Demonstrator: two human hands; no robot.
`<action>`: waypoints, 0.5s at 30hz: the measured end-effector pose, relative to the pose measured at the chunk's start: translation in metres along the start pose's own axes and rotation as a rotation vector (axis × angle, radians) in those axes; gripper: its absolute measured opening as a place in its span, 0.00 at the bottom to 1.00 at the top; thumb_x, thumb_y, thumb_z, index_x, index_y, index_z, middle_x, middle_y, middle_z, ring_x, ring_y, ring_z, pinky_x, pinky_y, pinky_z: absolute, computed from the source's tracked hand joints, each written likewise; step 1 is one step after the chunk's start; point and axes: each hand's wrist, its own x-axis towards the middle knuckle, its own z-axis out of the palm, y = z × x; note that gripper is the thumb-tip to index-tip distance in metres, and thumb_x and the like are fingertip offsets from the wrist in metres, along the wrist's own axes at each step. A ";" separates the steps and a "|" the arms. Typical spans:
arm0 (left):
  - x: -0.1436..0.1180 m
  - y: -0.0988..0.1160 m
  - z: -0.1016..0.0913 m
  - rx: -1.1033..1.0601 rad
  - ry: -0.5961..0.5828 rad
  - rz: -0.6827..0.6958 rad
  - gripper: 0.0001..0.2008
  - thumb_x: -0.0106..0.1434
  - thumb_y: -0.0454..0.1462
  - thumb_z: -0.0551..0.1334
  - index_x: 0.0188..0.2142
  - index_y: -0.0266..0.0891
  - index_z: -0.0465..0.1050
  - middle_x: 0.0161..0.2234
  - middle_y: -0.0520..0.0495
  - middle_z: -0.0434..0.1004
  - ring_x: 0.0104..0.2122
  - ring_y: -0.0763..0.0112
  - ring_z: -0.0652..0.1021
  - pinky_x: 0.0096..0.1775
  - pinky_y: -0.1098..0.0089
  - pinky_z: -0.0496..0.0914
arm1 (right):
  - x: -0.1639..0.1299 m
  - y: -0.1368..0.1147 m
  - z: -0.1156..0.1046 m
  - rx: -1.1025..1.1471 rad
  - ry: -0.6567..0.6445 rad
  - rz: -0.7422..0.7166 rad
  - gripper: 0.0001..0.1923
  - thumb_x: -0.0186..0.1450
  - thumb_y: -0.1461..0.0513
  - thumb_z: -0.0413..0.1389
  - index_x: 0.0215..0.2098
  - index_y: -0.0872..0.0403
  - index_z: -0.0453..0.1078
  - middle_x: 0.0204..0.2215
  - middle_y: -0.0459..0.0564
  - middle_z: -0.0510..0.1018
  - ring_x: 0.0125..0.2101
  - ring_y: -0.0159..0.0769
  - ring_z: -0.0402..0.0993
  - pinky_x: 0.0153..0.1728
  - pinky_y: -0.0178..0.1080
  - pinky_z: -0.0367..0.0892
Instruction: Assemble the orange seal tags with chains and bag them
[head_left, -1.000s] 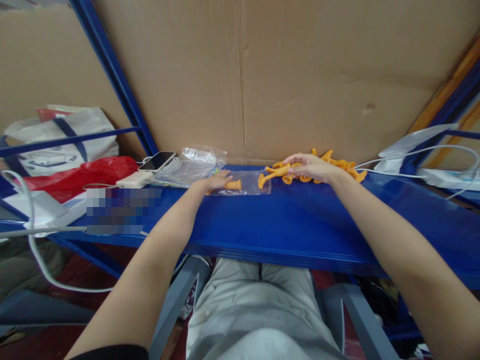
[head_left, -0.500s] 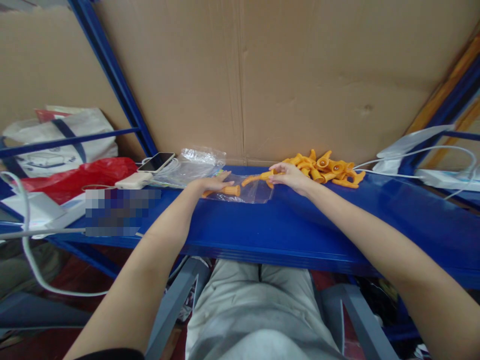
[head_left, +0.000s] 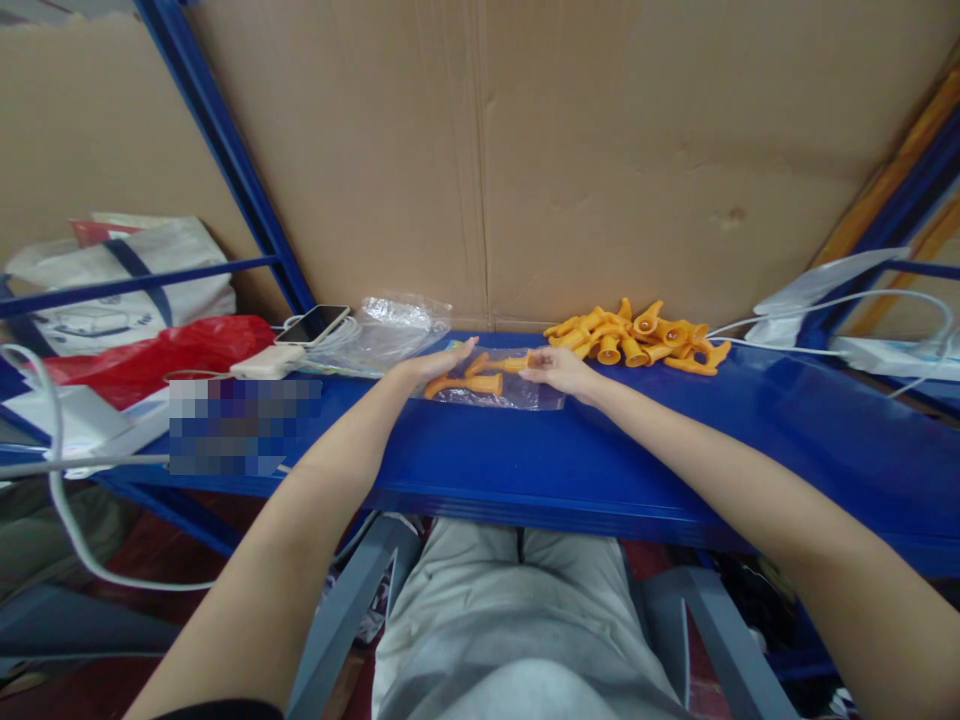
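Observation:
A clear plastic bag [head_left: 536, 396] lies flat on the blue shelf in front of me. One orange plastic horn-shaped piece [head_left: 487, 384], flared at its right end, rests inside the bag. My right hand [head_left: 559, 370] pinches the flared end of a second orange horn-shaped piece [head_left: 514, 365], whose narrow part points left at the bag, just behind the first. On the bag's left side lies my left hand [head_left: 448, 360], fingers stretched out and thumb side hidden. Right behind my right hand is a pile of similar orange pieces [head_left: 652, 335].
More clear plastic bags [head_left: 375, 335] lie left of my left hand, near a phone [head_left: 313, 325] and a white power bank [head_left: 268, 361]. A red plastic bag [head_left: 161, 350] and a cloth tote [head_left: 135, 285] sit farther left. Cardboard [head_left: 570, 160] stands along the back; white cables [head_left: 825, 310] run at right.
My right hand has moved left and slightly down, bringing its orange piece to the bag beside the first piece. The bag and first piece have shifted slightly right; my left hand has shifted slightly right too.

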 end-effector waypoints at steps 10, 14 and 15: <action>-0.003 0.014 0.006 0.061 0.037 0.013 0.37 0.69 0.54 0.25 0.72 0.49 0.44 0.69 0.53 0.56 0.64 0.68 0.68 0.58 0.69 0.68 | 0.016 0.005 0.008 -0.196 -0.003 -0.065 0.03 0.55 0.64 0.62 0.28 0.57 0.76 0.26 0.47 0.78 0.28 0.33 0.72 0.31 0.35 0.67; -0.004 0.015 0.005 0.069 0.059 0.011 0.39 0.68 0.55 0.24 0.72 0.50 0.45 0.68 0.51 0.58 0.63 0.66 0.69 0.57 0.69 0.68 | 0.023 0.004 0.010 -0.098 -0.035 0.001 0.03 0.54 0.66 0.62 0.28 0.57 0.77 0.26 0.48 0.79 0.28 0.34 0.74 0.31 0.35 0.70; -0.004 0.015 0.005 0.049 0.054 0.019 0.38 0.69 0.55 0.24 0.72 0.50 0.45 0.68 0.51 0.58 0.63 0.66 0.68 0.58 0.69 0.67 | 0.024 0.004 0.010 -0.079 -0.037 0.007 0.04 0.53 0.66 0.62 0.29 0.57 0.77 0.26 0.48 0.80 0.28 0.34 0.74 0.31 0.35 0.70</action>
